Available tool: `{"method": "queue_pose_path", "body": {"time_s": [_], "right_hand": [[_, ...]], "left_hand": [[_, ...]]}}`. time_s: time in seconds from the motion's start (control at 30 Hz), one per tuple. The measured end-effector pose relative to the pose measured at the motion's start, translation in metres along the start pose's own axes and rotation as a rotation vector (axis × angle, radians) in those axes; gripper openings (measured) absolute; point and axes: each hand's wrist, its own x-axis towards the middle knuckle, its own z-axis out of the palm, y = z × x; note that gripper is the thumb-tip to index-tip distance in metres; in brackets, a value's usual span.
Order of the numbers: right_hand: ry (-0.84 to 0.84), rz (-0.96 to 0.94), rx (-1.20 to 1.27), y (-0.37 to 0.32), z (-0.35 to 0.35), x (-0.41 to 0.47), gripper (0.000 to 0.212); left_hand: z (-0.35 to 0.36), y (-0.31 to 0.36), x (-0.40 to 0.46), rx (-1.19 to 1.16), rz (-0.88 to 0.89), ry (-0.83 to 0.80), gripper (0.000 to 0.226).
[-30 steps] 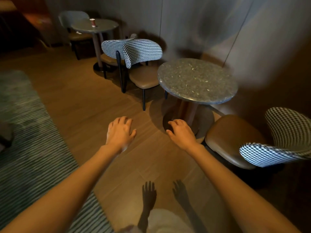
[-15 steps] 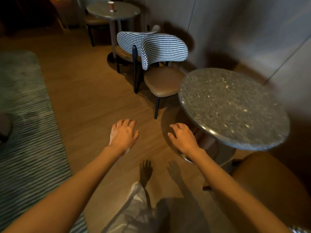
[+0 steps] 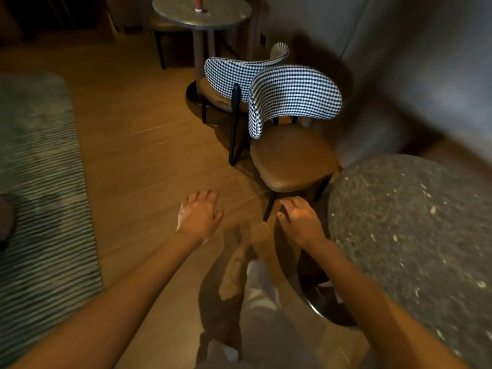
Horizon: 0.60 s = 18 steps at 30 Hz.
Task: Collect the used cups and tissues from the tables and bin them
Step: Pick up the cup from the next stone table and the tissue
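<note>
both hands are stretched forward over the wooden floor [image 3: 138, 145], and they carry nothing. the left hand [image 3: 198, 215] has its fingers loose and slightly bent, palm down. the right hand [image 3: 299, 221] is the same, relaxed and with nothing in it, just beside the edge of the near table [image 3: 415, 235] on the right. i see no cup and no tissue on the part of this speckled top that shows.

beyond the hands stand two chairs with checked backs, the near chair [image 3: 292, 129] and the far chair [image 3: 234, 75] behind it. far at the top is the far table [image 3: 221, 14], and on it stands a red cup [image 3: 197, 2], upright, partly cut by the picture edge. whether something is inside the cup, i cannot tell. a striped rug [image 3: 40, 195] lies on the left.

i judge the step now is walking toward the next table to collect. the next move calls for passing left of the chairs, reaching the far table and taking the cup with one hand. no bin is in view, so it must be found after.
</note>
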Motion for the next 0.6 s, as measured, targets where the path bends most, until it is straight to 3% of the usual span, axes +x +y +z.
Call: {"method": "queue_pose_path", "body": {"time_s": [0.2, 0.37, 0.6], "right_hand": [[-0.021, -0.092, 0.048, 0.014, -0.019, 0.179, 0.045], [0.070, -0.200, 0.016, -0.002, -0.044, 0.318, 0.042], [-0.047, -0.351, -0.008, -0.055, -0.017, 0.482, 0.042]], "left_hand": [[-0.019, -0.020, 0.162, 0.029, -0.081, 0.006, 0.048], [-0.056, -0.051, 0.271, 0.035, -0.176, 0.077, 0.046], [-0.052, -0.135, 0.372, 0.009, -0.334, 0.000, 0.046]]}}
